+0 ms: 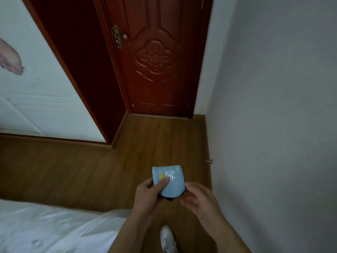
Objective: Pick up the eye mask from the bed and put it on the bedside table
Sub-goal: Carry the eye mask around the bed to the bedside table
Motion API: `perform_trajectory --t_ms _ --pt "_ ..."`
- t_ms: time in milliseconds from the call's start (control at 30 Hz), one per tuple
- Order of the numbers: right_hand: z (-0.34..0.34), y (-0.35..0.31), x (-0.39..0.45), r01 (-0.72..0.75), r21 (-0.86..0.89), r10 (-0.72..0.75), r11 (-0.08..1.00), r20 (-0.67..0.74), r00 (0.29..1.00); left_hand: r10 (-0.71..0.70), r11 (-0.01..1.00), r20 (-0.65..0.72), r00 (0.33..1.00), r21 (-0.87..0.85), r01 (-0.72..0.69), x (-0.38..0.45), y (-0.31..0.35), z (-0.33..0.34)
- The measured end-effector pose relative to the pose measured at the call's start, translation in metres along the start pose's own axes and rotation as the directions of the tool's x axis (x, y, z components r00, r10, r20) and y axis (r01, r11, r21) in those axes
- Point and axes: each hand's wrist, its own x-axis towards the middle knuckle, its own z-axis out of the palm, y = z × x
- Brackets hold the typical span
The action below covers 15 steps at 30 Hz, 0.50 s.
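Observation:
A light blue eye mask with white and yellow print is folded and held above the wooden floor, a black strap showing under it. My left hand grips its left side, thumb pressed on the front. My right hand touches its right edge, fingers curled behind it. The bed with a white sheet lies at the lower left. No bedside table is in view.
A closed red-brown door stands ahead at the end of a narrow strip of wooden floor. A white wall runs along the right with a small door stop. A white wardrobe panel is at the left. My white shoe is below.

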Motion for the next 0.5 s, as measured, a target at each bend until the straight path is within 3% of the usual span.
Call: perform_trajectory --t_ms 200,500 --pt "0.044 -0.074 0.091 0.004 -0.047 -0.004 0.999 0.007 1.000 0.042 0.999 -0.037 0.998 -0.009 -0.042 0.084 0.067 -0.010" --pt "0.105 -0.122 0.205 -0.076 -0.128 0.083 0.989 0.046 0.996 0.044 0.996 -0.172 0.984 -0.070 -0.057 0.183 0.126 -0.041"
